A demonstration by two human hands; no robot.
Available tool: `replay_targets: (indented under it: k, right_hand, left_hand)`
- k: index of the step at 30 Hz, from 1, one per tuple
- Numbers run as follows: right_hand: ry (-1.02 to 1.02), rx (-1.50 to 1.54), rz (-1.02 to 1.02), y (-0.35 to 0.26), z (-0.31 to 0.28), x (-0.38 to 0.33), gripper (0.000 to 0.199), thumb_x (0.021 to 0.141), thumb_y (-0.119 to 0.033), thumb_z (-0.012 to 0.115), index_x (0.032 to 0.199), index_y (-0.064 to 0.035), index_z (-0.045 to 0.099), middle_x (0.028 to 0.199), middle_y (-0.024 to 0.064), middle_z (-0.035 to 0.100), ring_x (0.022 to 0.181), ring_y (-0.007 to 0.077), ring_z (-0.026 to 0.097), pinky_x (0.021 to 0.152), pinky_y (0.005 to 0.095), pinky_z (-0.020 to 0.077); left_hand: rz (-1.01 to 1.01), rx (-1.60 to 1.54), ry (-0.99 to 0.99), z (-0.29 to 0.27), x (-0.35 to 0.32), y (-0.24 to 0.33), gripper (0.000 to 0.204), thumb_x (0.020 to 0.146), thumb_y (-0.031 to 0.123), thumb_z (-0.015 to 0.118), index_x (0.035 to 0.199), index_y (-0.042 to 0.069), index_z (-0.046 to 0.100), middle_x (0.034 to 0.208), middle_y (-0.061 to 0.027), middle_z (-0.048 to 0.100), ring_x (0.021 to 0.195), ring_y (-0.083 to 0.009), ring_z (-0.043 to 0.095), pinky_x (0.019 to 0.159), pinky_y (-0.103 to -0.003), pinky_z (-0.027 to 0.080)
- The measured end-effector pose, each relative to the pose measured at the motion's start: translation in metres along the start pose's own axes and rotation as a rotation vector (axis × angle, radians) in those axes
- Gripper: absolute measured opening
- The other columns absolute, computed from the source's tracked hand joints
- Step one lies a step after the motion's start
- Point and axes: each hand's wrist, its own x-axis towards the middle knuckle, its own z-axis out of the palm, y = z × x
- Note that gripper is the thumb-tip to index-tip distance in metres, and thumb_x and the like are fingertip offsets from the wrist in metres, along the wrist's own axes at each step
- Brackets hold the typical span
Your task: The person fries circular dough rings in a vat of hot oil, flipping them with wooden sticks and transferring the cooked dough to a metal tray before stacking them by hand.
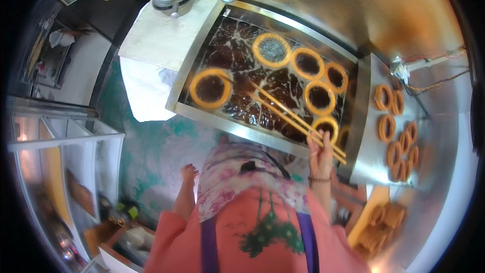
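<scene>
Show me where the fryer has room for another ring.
Free oil lies between the left ring and the big top ring. The right side is crowded with rings, and the right hand holds chopsticks across the middle.

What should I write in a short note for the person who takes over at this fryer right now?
Right hand: holds the long chopsticks; their tips reach into the oil beside the ring at the left.
Left hand: hangs by the side, holds nothing.
Fryer vat: six dough rings float in the dark oil, all golden orange.
Done: a batch of browned rings lies on the steel draining tray to the right.
Left: the rings in the oil are not lifted out yet.
</scene>
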Motion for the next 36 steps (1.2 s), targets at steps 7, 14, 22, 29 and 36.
replay_targets:
  k: [7, 14, 22, 29, 36]
  right_hand:
    - [0.050, 0.103, 0.124, 0.008, -0.029, -0.001, 0.024, 0.089, -0.024, 0.054, 0.102, -0.0041, 0.053, 0.099, 0.0081, 0.057, 0.093, 0.0254, 0.058, 0.080, 0.0394, 0.0514]
    - [0.087, 0.169, 0.141, 0.005, -0.032, -0.013, 0.019, 0.089, -0.021, 0.053, 0.095, -0.0027, 0.054, 0.097, 0.0096, 0.058, 0.096, 0.0247, 0.059, 0.079, 0.0341, 0.0545]
    - [0.153, 0.188, 0.131, 0.014, -0.040, -0.020, 0.019, 0.088, -0.018, 0.054, 0.096, -0.0005, 0.053, 0.097, 0.0130, 0.059, 0.094, 0.0248, 0.059, 0.081, 0.0344, 0.0532]
    - [0.184, 0.271, 0.191, 0.022, -0.048, -0.019, 0.019, 0.088, -0.018, 0.055, 0.098, -0.0017, 0.054, 0.098, 0.0093, 0.059, 0.095, 0.0231, 0.059, 0.079, 0.0342, 0.0540]
    - [0.253, 0.265, 0.052, 0.024, -0.055, -0.004, 0.021, 0.089, -0.019, 0.053, 0.099, -0.0009, 0.053, 0.098, 0.0123, 0.059, 0.093, 0.0238, 0.059, 0.078, 0.0331, 0.0532]
  left_hand:
    - [0.026, 0.092, -0.067, 0.012, -0.002, 0.000, 0.035, 0.076, 0.004, 0.051, 0.111, 0.000, 0.052, 0.084, -0.0127, 0.059, 0.062, -0.0221, 0.059, 0.047, -0.031, 0.048]
    - [0.056, 0.174, -0.120, 0.021, -0.001, 0.017, 0.035, 0.076, 0.001, 0.051, 0.111, 0.000, 0.052, 0.083, -0.0131, 0.058, 0.060, -0.0227, 0.058, 0.044, -0.030, 0.047]
    - [0.022, 0.117, -0.110, 0.043, -0.036, 0.053, 0.036, 0.076, 0.001, 0.051, 0.113, 0.000, 0.051, 0.086, -0.0132, 0.058, 0.062, -0.0233, 0.059, 0.043, -0.030, 0.047]
    - [0.011, 0.055, -0.111, 0.048, -0.041, 0.057, 0.038, 0.076, 0.001, 0.051, 0.114, -0.001, 0.050, 0.087, -0.0140, 0.058, 0.062, -0.0232, 0.059, 0.043, -0.029, 0.048]
    - [0.021, 0.056, -0.136, 0.050, -0.038, 0.055, 0.040, 0.076, 0.001, 0.051, 0.116, -0.002, 0.048, 0.088, -0.0147, 0.058, 0.061, -0.0230, 0.058, 0.044, -0.030, 0.047]
